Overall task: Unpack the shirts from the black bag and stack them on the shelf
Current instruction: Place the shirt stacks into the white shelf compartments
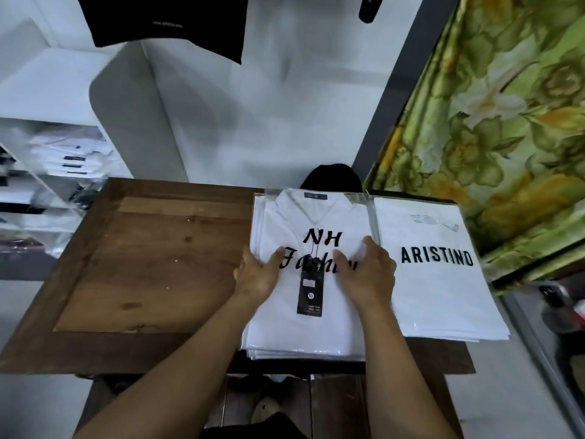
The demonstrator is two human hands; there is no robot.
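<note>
A stack of white packaged shirts point(311, 327) printed "NH Fashion", with a black hang tag, lies on the wooden table point(152, 264). My left hand point(256, 277) grips the stack's left edge, thumb on top. My right hand point(367, 274) lies flat on the top shirt, fingers apart. A second white stack marked "ARISTINO" point(440, 280) lies beside it on the right. A dark rounded shape, maybe the black bag point(332, 175), shows behind the table. The white shelf point(63, 160) at left holds folded white shirts.
A green flowered curtain point(506, 122) hangs at the right. A black garment point(164, 23) hangs above. The left half of the table is bare wood. Dark objects lie on the floor at the far right.
</note>
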